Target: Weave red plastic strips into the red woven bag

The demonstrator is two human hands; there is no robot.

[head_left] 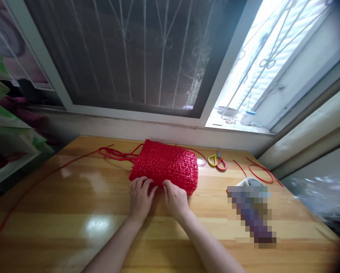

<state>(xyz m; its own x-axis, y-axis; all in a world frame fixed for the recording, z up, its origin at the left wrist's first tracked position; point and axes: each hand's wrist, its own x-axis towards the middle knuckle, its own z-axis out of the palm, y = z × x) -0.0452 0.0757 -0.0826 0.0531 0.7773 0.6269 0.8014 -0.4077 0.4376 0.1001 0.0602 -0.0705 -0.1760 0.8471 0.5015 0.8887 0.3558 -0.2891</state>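
Observation:
A red woven bag [167,163], plaited from glossy cord, lies on the wooden table in front of me. Red cord loops [116,153] stick out from its left end. My left hand [140,197] is closed on the bag's near edge, with the fingers curled over it and the thumb toward the middle. Just to the right, my right hand [175,197] pinches the same near edge between thumb and forefinger. Whether a single strand is between those fingertips is too small to tell. The bag's underside is hidden.
Scissors [217,161] with one yellow and one red handle lie right of the bag. Farther right are loose red cord [261,172], a white round object [251,182] and a blurred-out patch. One long red cord [39,178] trails off the table's left side [59,212]. Behind stands a barred window [144,57].

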